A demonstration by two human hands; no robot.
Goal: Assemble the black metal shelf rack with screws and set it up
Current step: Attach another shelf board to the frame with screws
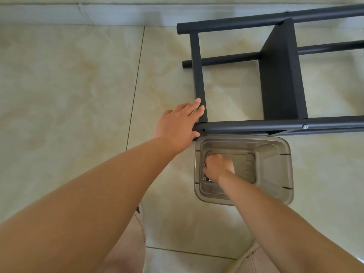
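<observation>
A: Where is the rack?
B: The rack (275, 75) lies on its side on the tiled floor (69, 85). The left hand (178, 125) rests flat against the near tube's end, fingers straight.
A: The right hand?
B: The right hand (218, 167) is down in the clear bin (283, 174), fingers curled among the screws (206, 178); whether it holds one, cannot tell.

Soft, even daylight fills the view; the glossy floor (78, 95) shows pale sheen toward its far edge. Shadows are faint. Wide-angle bending curves the near arms, and the right hand (218, 167) is slightly blurred.
</observation>
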